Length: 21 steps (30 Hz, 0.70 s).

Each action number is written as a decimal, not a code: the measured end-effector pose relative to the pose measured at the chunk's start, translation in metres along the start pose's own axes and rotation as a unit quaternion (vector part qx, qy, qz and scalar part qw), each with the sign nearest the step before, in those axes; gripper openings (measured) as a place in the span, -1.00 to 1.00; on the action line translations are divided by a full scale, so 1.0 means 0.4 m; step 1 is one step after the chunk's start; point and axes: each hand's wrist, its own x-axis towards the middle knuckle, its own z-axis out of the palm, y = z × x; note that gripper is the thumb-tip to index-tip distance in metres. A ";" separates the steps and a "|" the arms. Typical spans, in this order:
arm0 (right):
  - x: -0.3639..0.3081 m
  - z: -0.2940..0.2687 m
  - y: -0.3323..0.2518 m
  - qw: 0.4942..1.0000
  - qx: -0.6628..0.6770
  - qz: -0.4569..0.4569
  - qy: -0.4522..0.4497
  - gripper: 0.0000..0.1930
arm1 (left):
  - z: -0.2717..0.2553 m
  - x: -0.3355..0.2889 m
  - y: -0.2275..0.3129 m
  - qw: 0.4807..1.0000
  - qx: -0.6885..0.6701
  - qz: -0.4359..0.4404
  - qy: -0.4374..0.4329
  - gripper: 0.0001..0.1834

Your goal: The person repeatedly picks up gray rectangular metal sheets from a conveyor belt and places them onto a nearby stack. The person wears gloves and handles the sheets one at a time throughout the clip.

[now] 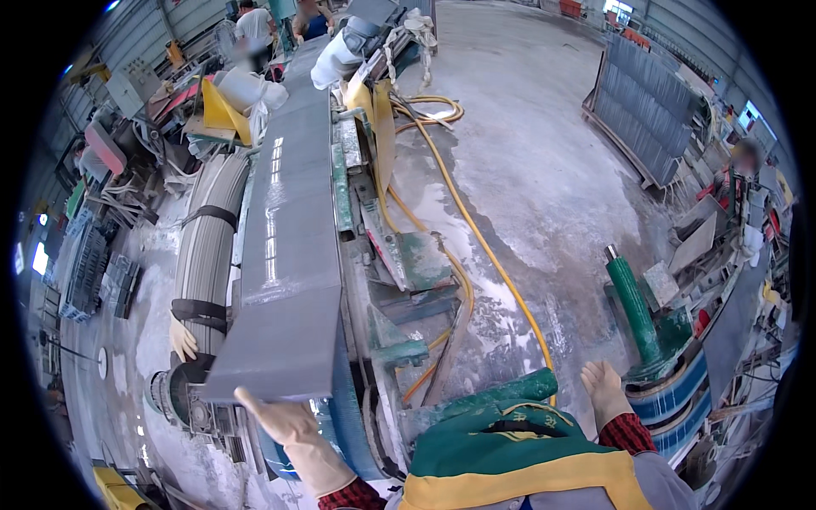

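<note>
A flat grey slab [280, 344] lies at the near end of the conveyor, its front edge jutting out toward me. My left hand [285, 421], in a cream glove, is closed at that front edge; part of its fingers is hidden by the slab. Beyond it, more grey slabs [293, 187] run away in a line along the conveyor, with wet shine on their tops. Off to my right, my right hand [603, 391], gloved too, hangs with curled fingers and nothing visible in it, near a green roller [631, 297].
Left of the conveyor is a bundle of long pale strips [208, 229] tied with dark bands; a loose glove [182, 338] lies beside it. A yellow hose [476, 225] snakes over the floor. Grey slabs stand on a rack [646, 106]. Two people [255, 30] are at the far end.
</note>
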 end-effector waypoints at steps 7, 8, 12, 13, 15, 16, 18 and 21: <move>-0.007 0.118 -0.004 0.996 -0.027 -0.039 -0.075 -0.53 | 0.007 -0.024 -0.006 0.962 0.068 -0.053 0.260 -0.53; -0.017 0.133 -0.020 0.997 -0.019 -0.035 -0.065 -0.54 | 0.034 -0.028 0.008 0.959 0.067 -0.070 0.266 -0.51; -0.073 0.155 -0.067 0.995 -0.012 -0.041 -0.090 -0.61 | 0.132 -0.127 0.065 0.967 0.095 -0.036 0.232 -0.42; -0.063 0.143 -0.061 0.995 -0.006 -0.041 -0.091 -0.63 | 0.126 -0.139 0.075 0.972 0.093 -0.051 0.208 -0.33; -0.073 0.169 -0.073 0.994 -0.025 -0.027 -0.100 -0.66 | 0.095 -0.158 0.099 0.959 0.143 -0.065 0.237 -0.31; -0.094 0.211 -0.082 0.994 -0.045 -0.013 -0.102 -0.67 | 0.234 -0.207 0.070 0.950 0.193 -0.067 0.238 -0.32; -0.162 0.278 -0.102 0.980 -0.013 -0.005 -0.197 -0.66 | 0.351 -0.254 0.040 0.942 0.190 -0.076 0.267 -0.31; -0.208 0.318 -0.104 0.881 0.001 -0.072 -0.468 -0.52 | 0.384 -0.278 -0.024 0.933 0.288 -0.100 0.192 -0.29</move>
